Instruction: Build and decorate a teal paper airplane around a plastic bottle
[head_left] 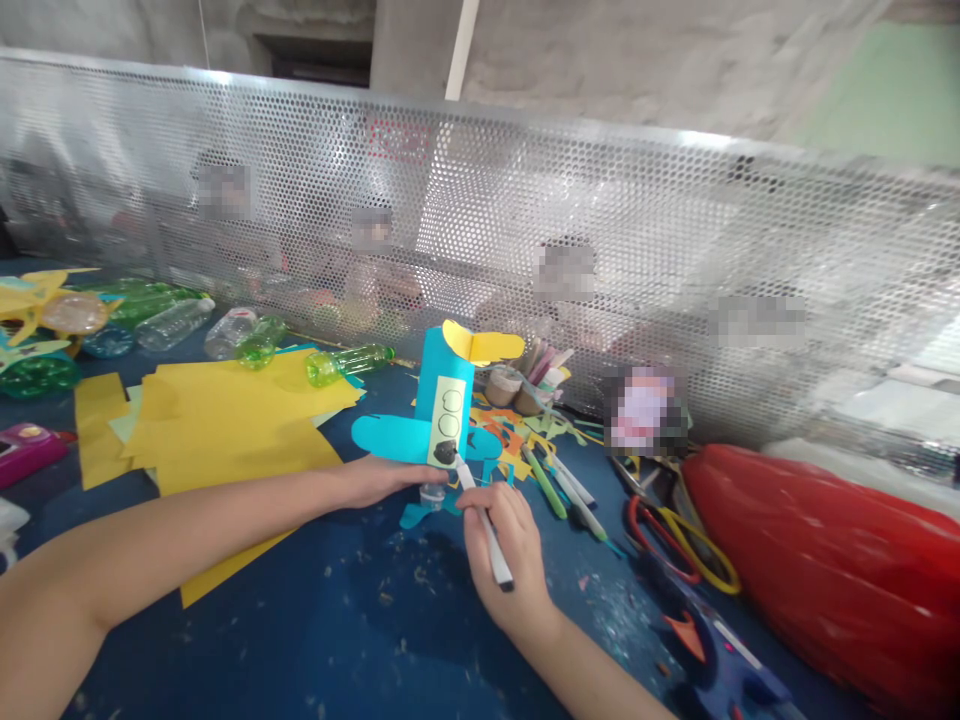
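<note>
A toy airplane point(442, 390) of blue paper around a plastic bottle stands tilted in front of me, with blue wings and a yellow paper tail. On its body is a pale green strip point(451, 392) with round outlines drawn on it, the lowest filled in black. My left hand point(394, 482) holds the airplane near its bottle neck; part of those fingers is hidden behind it. In my right hand point(504, 545) is a white marker point(487, 525), gripped like a pen, its tip at the black circle.
Yellow paper sheets point(232, 415) and plastic bottles point(176, 322) lie left on the blue table point(322, 640). To the right are paper scraps, markers point(574, 485), scissors point(701, 550) and a red plastic bag point(825, 560). A perforated metal screen point(480, 200) stands behind, people beyond it.
</note>
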